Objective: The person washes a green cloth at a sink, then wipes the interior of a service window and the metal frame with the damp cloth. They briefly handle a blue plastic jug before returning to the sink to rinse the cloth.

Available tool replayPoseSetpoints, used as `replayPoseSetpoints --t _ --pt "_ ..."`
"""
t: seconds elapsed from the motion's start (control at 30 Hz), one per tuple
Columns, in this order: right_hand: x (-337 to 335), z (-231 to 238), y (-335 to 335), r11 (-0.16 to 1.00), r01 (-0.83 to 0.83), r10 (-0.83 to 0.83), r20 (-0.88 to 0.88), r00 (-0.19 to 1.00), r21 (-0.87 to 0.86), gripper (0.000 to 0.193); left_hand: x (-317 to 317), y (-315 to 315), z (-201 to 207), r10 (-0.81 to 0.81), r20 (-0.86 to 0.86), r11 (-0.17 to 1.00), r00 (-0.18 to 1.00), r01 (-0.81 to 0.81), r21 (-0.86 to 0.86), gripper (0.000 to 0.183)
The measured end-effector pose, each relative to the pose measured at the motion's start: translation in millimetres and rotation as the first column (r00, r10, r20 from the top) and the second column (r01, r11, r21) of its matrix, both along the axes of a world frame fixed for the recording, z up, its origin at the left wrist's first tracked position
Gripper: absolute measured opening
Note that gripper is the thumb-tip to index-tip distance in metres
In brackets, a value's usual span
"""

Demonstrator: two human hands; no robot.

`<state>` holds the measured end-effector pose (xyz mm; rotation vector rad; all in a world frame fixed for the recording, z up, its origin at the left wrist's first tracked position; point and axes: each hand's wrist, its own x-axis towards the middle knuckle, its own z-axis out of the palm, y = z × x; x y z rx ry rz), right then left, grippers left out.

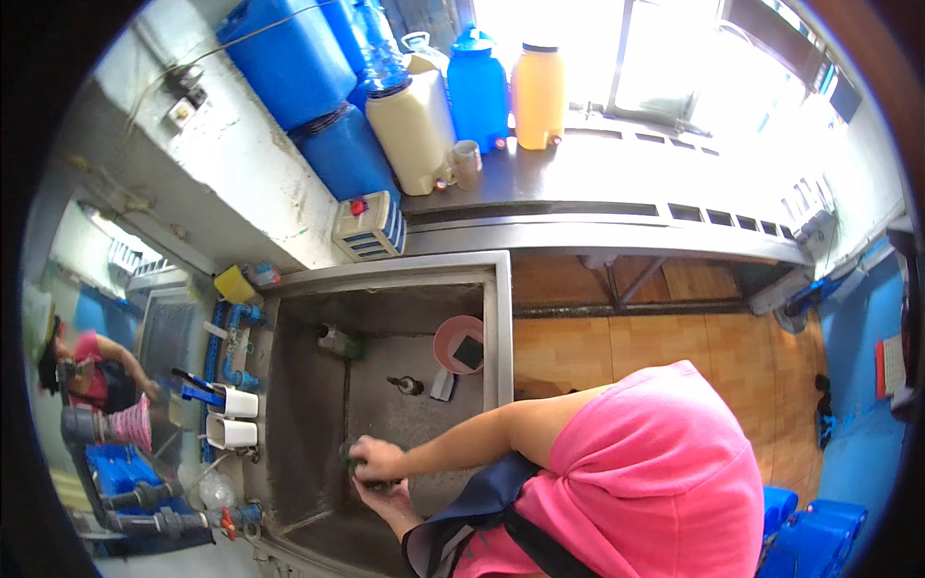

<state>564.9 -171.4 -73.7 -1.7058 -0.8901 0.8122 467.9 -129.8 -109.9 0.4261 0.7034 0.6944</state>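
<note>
Over the near left part of a deep metal sink (502, 337), my two hands are close together. My right hand (378, 459) is closed from above round a small dark green thing (349, 457), perhaps a scrubbing pad; most of it is hidden by the fingers. Just below, my left hand (389, 502) is turned up against the right one, its fingers partly covered, and something dark shows between the two. Farther off on the sink floor lie a dark brown bottle (410, 385), a small pale packet-like thing (443, 386) and a pink basin (449, 331) with a dark flat square in it.
A greenish container (339, 340) lies at the sink's far left. White holders (232, 432) and blue pipes (236, 356) line the left wall. Beige (411, 130), blue (476, 91) and orange (540, 96) dispensers stand on the metal counter (597, 183) beyond. Blue containers (814, 535) sit behind me.
</note>
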Motion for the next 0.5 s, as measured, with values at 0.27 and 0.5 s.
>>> replayPoseSetpoints --t 0.27,0.5 --pt "-1 49 13 0.988 -0.034 0.097 0.445 0.89 -0.147 0.023 3 2 -22 -0.012 -0.089 0.998 0.996 0.018 0.066 0.032" --pt "-19 39 13 0.919 -0.395 0.354 0.438 0.826 0.003 0.021 -3 1 7 0.259 -0.324 0.953 0.91 -0.296 -0.067 0.033"
